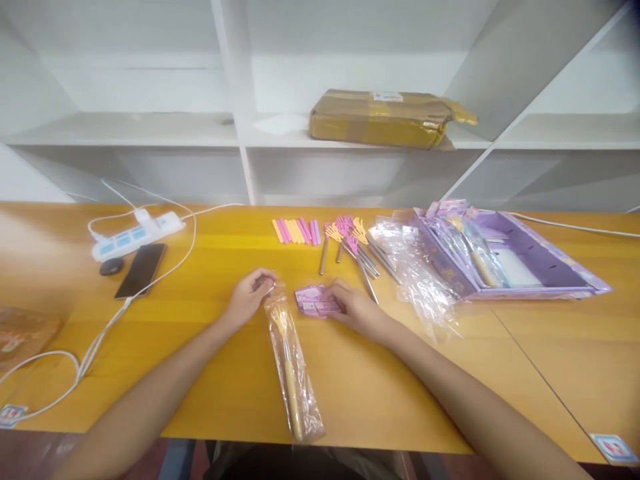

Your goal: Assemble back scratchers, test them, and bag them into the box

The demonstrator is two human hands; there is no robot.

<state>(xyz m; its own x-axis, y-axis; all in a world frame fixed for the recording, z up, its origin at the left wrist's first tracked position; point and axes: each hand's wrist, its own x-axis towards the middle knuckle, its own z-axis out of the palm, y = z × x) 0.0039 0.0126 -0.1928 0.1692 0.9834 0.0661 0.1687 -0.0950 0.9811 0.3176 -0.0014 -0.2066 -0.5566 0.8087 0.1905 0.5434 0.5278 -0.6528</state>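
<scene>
My left hand is closed, pinching the top end of a clear plastic bag. Inside that bag lies a yellow back scratcher, its hand-shaped head towards my fingers and its handle near the table's front edge. To the right, my right hand has its fingers curled on a small stack of purple cards on the table. Behind the cards are several loose back scratcher heads on metal rods, pink and yellow. A row of pink, yellow and purple handle tubes lies beside them.
Empty-looking clear bags lie right of the rods, against an open purple box holding bagged back scratchers. On the left are a power strip, a phone and white cables. A taped carton sits on the shelf behind.
</scene>
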